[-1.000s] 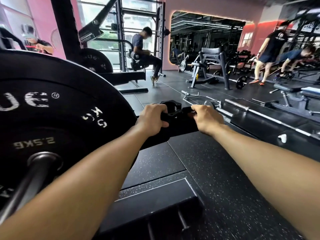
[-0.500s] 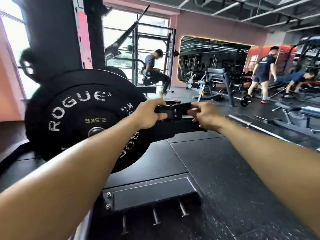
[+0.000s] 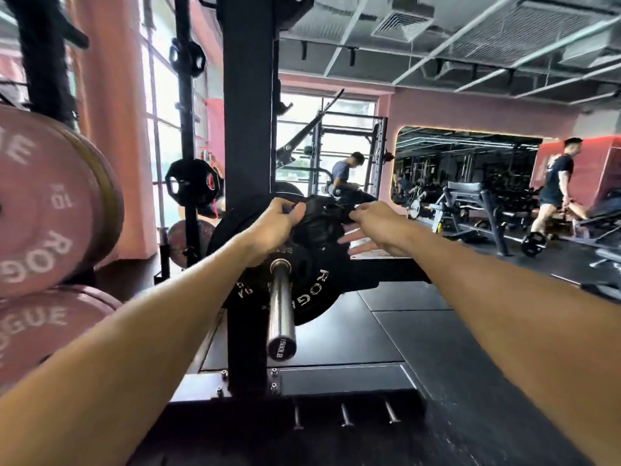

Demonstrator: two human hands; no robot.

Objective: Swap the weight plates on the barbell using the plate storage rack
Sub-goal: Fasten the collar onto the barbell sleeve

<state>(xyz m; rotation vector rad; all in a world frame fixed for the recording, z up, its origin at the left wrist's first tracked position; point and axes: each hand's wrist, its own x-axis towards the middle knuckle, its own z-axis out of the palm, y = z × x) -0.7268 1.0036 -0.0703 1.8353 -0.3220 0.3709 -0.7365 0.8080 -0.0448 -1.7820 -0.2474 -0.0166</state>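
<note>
While a black clip [image 3: 322, 220] is held by the left hand [image 3: 275, 227] at 12 o'clock above the bar [image 3: 280, 304], the right hand [image 3: 373, 230] is spread loose, so the plate [image 3: 312, 290] can be freed.

We see the pink plates [image 3: 43, 210] cut off by the left edge. Motion blur obscures the black object [image 3: 319, 218] between both hands; the left hand [image 3: 274, 230] hides part of the black plate [image 3: 309, 287].

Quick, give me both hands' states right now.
Left hand: grips the black collar.
Right hand: fingers spread and straight, touching the collar's side; it holds nothing.
</note>
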